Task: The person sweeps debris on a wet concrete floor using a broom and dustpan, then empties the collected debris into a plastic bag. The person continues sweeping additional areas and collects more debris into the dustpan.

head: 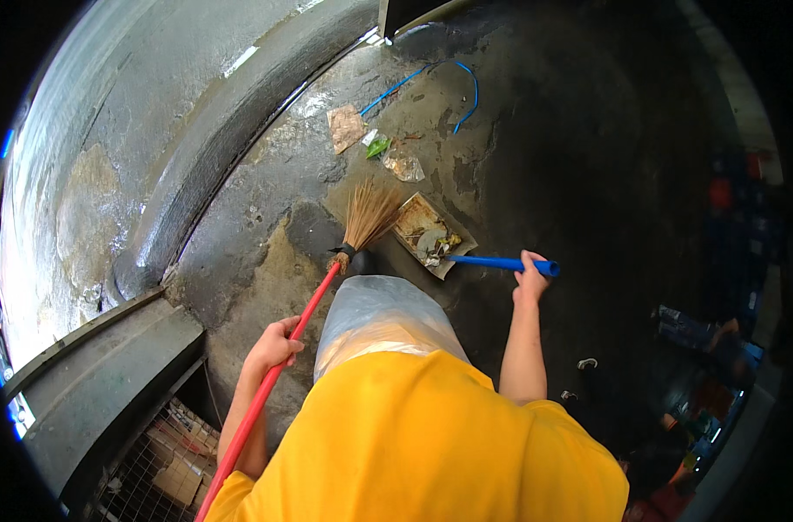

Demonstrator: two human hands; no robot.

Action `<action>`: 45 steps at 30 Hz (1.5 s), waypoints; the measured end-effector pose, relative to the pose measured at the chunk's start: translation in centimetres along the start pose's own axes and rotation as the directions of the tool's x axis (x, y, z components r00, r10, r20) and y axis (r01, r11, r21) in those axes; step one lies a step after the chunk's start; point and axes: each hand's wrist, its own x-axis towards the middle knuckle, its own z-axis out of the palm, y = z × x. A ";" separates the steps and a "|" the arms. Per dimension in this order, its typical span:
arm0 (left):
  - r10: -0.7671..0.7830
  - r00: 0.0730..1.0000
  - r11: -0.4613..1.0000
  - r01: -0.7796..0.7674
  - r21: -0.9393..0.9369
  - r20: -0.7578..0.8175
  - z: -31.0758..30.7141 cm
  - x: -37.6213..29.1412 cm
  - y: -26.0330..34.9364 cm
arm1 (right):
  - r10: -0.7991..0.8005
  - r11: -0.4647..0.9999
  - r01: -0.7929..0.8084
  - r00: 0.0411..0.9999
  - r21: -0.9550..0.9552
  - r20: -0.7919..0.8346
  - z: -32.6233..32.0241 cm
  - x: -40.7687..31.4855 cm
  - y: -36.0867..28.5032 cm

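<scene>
Closed around the red pole of a broom (311, 307) is my left hand (274, 346). The broom's stiff straw bristles (370, 212) fan out over the floor, their tips by the left edge of a dustpan (417, 218). My right hand (532, 279) grips the dustpan's blue tube handle (488, 261) near its open end. Dry leaves and grimy scraps (435, 245) lie in the pan. Beyond it on the floor are a crumpled clear plastic wrapper (403, 164), a green leaf (377, 147), a brown paper piece (345, 128) and a curved blue strap (476, 91).
Wet, stained concrete (259, 215) surrounds me. A raised kerb (240, 124) curves along the left, beside a metal beam (122, 385). At lower left, a wire mesh cage (168, 463) holds cardboard. Small light scraps (587, 363) lie at right; dim items beyond are unclear.
</scene>
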 end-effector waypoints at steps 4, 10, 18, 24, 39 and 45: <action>0.030 0.999 0.997 -0.032 0.068 0.023 -1.6 -2.7 4.2 | 0.002 1.000 -0.001 0.998 0.024 -0.056 -3.0 0.7 -3.1; 0.143 0.989 0.978 -0.137 0.159 -0.024 -3.5 -6.5 10.4 | -0.040 0.999 0.039 0.998 -0.021 -0.048 0.4 2.0 -5.3; 0.195 0.945 0.950 -0.248 -0.188 -0.263 -4.1 -7.0 13.5 | -0.123 0.992 0.121 0.991 0.047 0.052 5.8 8.5 -7.4; 0.189 0.873 0.951 -0.277 -0.139 -0.450 -10.1 -2.1 15.7 | -0.280 0.959 0.274 0.954 0.068 0.104 12.3 9.7 -8.3; 0.051 0.998 0.992 -0.045 0.122 -0.048 -16.3 17.4 19.6 | -0.160 0.987 0.160 0.985 -0.002 0.060 23.8 9.5 -11.9; 0.047 0.952 0.998 -0.036 0.042 -0.304 -21.9 6.9 21.3 | -0.233 0.971 0.234 0.972 -0.040 0.032 26.4 12.1 -11.0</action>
